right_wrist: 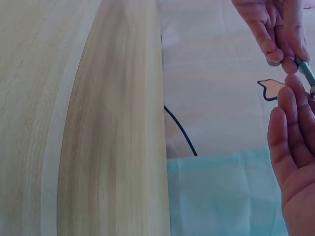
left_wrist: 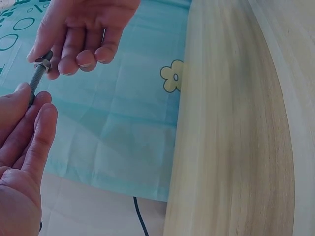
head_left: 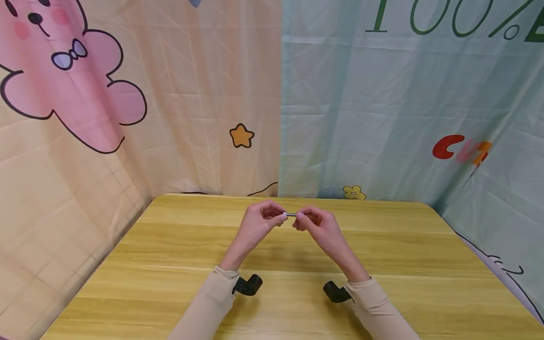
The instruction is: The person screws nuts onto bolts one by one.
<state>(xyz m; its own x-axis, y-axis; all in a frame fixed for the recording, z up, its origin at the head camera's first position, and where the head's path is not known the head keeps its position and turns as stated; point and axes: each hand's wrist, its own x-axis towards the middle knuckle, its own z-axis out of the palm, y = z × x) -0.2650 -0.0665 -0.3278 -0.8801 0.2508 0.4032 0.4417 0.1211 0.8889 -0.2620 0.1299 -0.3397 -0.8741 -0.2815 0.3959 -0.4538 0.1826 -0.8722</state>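
Reaching out from beige sleeves (head_left: 208,302) w/ blk wrist cams (head_left: 250,285) on, prob. placed there to watch the finger work, the L hand (head_left: 258,222) & R hand (head_left: 320,226) each pinch one end of a small bolt (head_left: 291,214), approx. level b/w them & up off the table (head_left: 170,264), prob. so both ends get support. Nut (left_wrist: 43,62) sits on the bolt right by the R hand, i.e. w/in easy reach of its fingers, I'd guess; past the table hangs a printed curtain (head_left: 340,118).
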